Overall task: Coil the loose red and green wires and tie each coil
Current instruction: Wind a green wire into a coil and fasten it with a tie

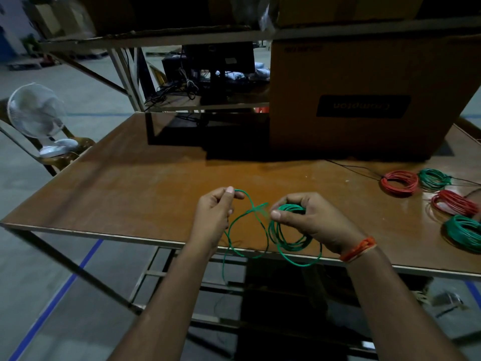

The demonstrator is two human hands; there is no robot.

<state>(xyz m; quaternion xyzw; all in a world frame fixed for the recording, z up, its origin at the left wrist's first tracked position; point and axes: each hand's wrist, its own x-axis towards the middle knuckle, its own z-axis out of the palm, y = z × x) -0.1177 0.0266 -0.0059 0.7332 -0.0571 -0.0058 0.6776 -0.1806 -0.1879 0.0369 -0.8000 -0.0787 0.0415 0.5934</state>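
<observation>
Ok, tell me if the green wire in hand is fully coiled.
Not fully: the right hand grips a green wire coil, the left hand pinches its loose tail.

We see dim, uneven light: an orange sheen on the table beyond our hands, heavy shadow under the cardboard box, edges bowed by wide-angle distortion, wire ends motion-blurred.

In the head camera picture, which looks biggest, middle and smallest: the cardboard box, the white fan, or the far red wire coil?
1. Brown cardboard box, by far the largest.
2. White table fan on the chair.
3. Far red wire coil, the smallest.
The fan stands farther off, so its real size is unsure.
</observation>
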